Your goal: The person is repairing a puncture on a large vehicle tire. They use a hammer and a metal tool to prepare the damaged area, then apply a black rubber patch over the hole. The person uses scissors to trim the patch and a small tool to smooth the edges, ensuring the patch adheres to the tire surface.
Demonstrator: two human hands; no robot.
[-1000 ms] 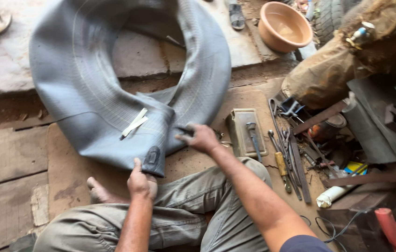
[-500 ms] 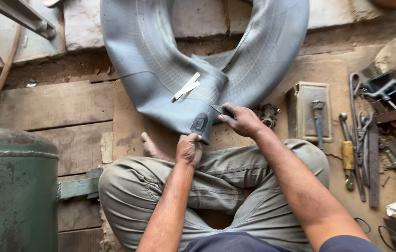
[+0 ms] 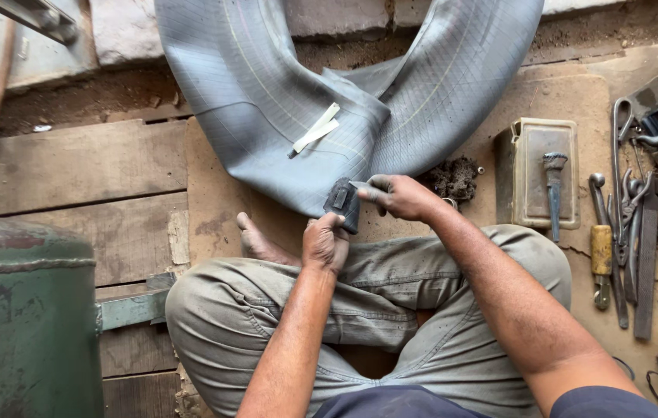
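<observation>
1. Sitting cross-legged on wooden boards, the person had lowered their head since a second earlier; the view slid down and left, bringing a green tank (image 3: 27, 317) into frame, while both hands stayed at the same spot on the tube.
2. That suggested steady work on one patch area, not a shift of position.
3. The left hand (image 3: 326, 241) pinched a dark block (image 3: 343, 203) against the grey tube (image 3: 298, 116).
4. The right hand (image 3: 400, 195) was closed around a small blade (image 3: 360, 185), its tip pointing left at the block.
5. The block stood roughly upright at the tube's lower edge, just above the knees.
</observation>
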